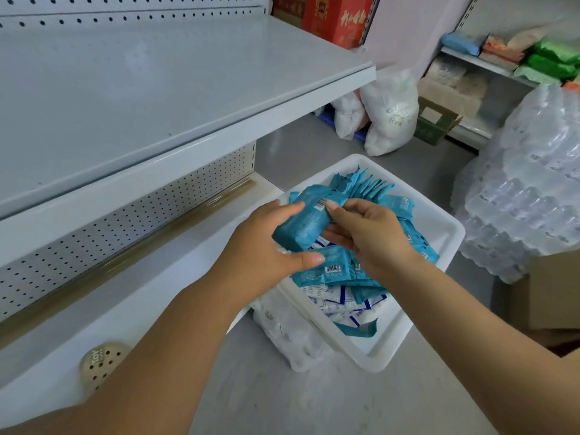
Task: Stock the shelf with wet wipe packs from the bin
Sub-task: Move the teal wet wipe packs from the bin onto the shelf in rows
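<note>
One left hand, one right hand, one raised wipe pack, one white bin, one upper shelf and one lower shelf are pictured.

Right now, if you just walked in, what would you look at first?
The teal wet wipe pack, held by the left grip and the right grip in the middle of the view. Right under it sits the white bin, heaped with more teal packs. Up on the left stretches the wide white shelf.
</note>
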`<state>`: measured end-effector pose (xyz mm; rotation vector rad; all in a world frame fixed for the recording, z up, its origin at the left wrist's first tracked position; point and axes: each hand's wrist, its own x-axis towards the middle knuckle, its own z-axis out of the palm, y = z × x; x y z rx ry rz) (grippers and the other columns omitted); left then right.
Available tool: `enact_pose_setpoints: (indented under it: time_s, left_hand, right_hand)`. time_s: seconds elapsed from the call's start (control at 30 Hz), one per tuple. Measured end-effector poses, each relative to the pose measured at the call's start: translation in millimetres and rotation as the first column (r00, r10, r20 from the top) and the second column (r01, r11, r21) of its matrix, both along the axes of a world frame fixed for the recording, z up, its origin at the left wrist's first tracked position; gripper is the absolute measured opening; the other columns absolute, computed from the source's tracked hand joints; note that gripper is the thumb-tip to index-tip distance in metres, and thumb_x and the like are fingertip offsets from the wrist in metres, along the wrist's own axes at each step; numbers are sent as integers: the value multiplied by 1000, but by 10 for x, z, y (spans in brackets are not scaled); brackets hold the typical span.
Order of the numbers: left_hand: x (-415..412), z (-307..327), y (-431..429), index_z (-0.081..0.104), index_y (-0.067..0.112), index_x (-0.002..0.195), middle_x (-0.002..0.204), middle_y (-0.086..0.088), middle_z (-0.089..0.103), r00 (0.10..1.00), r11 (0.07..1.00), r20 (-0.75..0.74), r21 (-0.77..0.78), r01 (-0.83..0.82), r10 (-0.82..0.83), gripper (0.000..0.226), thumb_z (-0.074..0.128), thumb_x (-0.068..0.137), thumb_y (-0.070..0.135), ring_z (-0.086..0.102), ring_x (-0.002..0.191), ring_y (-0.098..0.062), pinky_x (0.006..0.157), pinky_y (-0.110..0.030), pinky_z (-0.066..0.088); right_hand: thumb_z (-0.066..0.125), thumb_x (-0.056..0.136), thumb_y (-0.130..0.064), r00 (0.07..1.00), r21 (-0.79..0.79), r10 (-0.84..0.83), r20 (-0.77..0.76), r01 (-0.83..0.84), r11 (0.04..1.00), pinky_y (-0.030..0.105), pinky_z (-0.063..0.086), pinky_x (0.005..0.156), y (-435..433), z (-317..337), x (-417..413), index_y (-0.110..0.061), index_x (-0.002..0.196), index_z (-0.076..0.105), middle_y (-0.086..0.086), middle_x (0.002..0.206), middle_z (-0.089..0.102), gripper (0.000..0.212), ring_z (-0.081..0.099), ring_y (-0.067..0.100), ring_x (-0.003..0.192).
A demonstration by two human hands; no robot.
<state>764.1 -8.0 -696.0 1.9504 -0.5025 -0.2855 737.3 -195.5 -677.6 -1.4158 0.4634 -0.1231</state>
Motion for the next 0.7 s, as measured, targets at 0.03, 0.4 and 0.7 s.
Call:
enact_pose_setpoints:
  time_s: [0.03,0.4,0.7]
  left_hand:
    - [-10,-17,0,54,35,141,147,13,44,1000,1000,23,18,4,-4,84,91,66,34,44,130,2,109,-22,39]
    - [78,132,141,68,29,103,98,-3,76,939,951,-325,-237,-198,114,14,56,100,35,75,86,-21,77,-40,62]
    - [110,130,163,67,26,116,107,-4,76,853,938,-516,-253,-236,76,31,41,106,40,71,103,-33,88,-48,58]
  right_hand:
    - [68,94,-12,1000,41,9,-6,-9,999,25,60,69,31,14,0,5,105,64,20,93,76,20,76,26,84]
    - [73,80,-58,995,-358,77,-69,-97,929,37,57,91,-44,90,90,-21,111,67,0,108,73,49,70,17,102]
    - [63,97,-36,992,-200,122,-2,-120,972,21,56,72,0,79,123,-3,98,72,11,101,77,34,71,22,85]
